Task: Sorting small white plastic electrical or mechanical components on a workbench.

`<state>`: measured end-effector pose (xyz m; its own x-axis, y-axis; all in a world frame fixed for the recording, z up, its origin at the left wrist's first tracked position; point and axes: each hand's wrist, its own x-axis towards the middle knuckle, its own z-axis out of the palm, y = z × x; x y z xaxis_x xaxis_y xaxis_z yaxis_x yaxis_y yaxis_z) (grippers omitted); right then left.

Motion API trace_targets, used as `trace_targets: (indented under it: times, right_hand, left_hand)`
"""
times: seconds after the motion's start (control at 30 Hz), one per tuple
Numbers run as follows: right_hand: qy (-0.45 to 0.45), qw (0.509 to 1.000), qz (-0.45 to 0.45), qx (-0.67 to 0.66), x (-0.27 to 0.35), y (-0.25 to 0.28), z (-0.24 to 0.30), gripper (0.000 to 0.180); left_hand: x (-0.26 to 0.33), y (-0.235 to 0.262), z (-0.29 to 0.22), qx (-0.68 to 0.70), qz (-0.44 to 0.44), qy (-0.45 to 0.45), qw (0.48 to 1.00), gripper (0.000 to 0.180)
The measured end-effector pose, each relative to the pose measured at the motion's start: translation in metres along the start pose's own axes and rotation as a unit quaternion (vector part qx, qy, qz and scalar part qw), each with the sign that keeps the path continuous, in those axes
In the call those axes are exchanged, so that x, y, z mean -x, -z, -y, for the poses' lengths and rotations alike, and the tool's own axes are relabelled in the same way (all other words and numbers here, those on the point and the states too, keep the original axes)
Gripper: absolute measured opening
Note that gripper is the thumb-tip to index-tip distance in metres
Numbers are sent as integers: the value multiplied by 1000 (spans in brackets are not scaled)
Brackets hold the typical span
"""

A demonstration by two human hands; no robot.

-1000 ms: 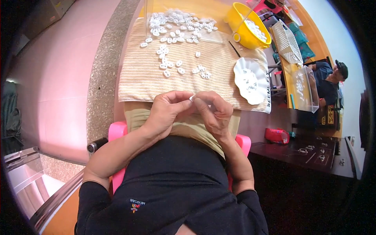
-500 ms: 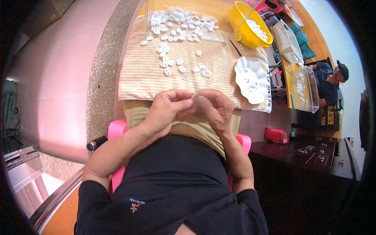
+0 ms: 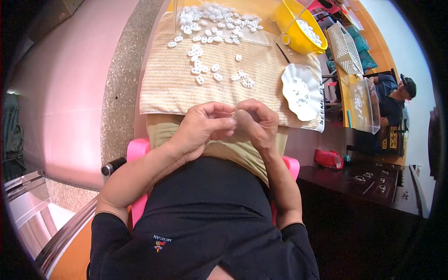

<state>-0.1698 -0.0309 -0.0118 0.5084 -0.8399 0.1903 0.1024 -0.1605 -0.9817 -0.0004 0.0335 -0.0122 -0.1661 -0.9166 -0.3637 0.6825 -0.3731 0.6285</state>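
Fingertips pressed together over the lap, at the near edge of a striped beige cloth (image 3: pixel 172 88): left hand (image 3: pixel 203 126) and right hand (image 3: pixel 256 122) curled shut, whatever is pinched between them hidden. Beyond, scattered small white pieces (image 3: pixel 210 70), a white scalloped plate (image 3: pixel 301 91), a yellow bowl (image 3: pixel 291 25).

The small white piece once visible between the hands (image 3: pixel 233 123) is now hidden.

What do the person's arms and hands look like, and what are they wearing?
Both arms are bare from the short black sleeves down. The left hand and right hand have no gloves, and no rings or watch show. The black shirt has a small colourful mark on its front.
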Motion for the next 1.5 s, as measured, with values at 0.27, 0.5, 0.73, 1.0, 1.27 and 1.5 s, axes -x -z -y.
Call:
trace_targets:
  times: [0.27, 0.5, 0.73, 1.0, 1.27, 1.5]
  right_hand:
    - [-37, 999, -1, 2, 0, 3, 3, 10]
    - [-56, 998, 4, 19, 1, 4, 3, 11]
    - [-44, 998, 14, 42, 2, 6, -2, 12]
    - [-38, 998, 19, 36, 2, 4, 0, 9]
    - [-29, 995, 27, 87, 2, 3, 3, 8]
    - [-58, 992, 33, 105, 2, 1, 9, 8]
  left_hand:
    - [0, -2, 1, 34, -9, -11, 999, 19]
    - [-2, -1, -1, 49, -17, -24, 998, 15]
    - [-3, 3, 1, 44, -12, -26, 999, 15]
    - [-4, 4, 3, 36, -16, -23, 999, 16]
    - [-4, 2, 4, 33, -27, -24, 999, 17]
    - [-2, 1, 2, 14, -28, -30, 999, 16]
